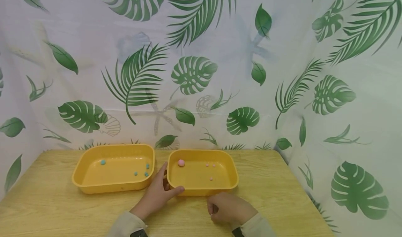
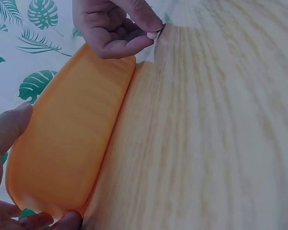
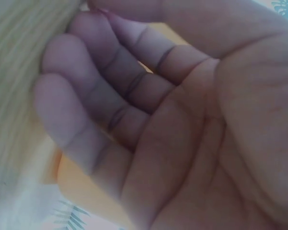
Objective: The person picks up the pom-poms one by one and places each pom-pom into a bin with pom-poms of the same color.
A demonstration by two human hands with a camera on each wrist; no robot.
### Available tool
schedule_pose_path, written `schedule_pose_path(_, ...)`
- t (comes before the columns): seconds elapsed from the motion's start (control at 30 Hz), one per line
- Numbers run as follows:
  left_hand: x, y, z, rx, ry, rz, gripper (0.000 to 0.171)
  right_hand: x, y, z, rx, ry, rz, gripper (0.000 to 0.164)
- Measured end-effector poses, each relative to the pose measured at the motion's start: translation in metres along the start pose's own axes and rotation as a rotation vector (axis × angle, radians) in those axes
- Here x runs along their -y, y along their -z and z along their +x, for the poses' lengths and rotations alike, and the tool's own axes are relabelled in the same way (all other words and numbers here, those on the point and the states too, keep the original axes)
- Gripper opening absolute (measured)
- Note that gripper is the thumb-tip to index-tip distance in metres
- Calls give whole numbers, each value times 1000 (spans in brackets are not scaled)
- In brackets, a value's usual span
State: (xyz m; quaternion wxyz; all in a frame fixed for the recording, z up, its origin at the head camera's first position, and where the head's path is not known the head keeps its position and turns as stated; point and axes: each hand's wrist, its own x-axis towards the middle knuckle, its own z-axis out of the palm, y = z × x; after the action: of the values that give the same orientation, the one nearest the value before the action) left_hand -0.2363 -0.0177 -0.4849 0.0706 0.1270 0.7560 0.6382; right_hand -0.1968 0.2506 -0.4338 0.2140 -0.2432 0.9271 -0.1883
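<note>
My left hand (image 1: 158,193) grips the near left corner of the right-hand yellow tray (image 1: 202,191), its thumb at the front rim and its fingers along the left side. In that tray lie a larger pink ball (image 1: 181,163) and several tiny pink ones. Just in front of the tray, low over the table, my right hand (image 1: 230,209) has its fingers curled. The left wrist view shows a tiny pale pink ball (image 2: 152,35) pinched between its thumb and index finger. In the right wrist view the palm and curled fingers fill the frame; the ball is hardly visible there.
A second yellow tray (image 1: 113,188) stands on the left, beyond my left hand, with several small blue-green balls, among them one larger ball (image 1: 103,162). Both trays rest on a wood-grain table (image 1: 267,181). Behind it hangs a leaf-patterned curtain (image 1: 201,125).
</note>
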Motion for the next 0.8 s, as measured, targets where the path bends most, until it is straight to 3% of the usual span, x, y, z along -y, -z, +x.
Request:
schedule_pose_path(0.13, 1, 1, 0, -2, 16, 26, 111, -1, 0, 0, -22, 35, 21, 20)
schedule_pose_path(0.4, 3, 1, 1, 7, -14, 74, 109, -1, 7, -1, -108, 77, 7, 15)
schedule_pose_path(0.6, 0, 0, 0, 6, -15, 83, 108, -3, 16, -4, -129, 99, 107, 10)
schedule_pose_path(0.8, -5, 0, -2, 6, -21, 61, 107, -8, 27, -11, -268, 180, 112, 11)
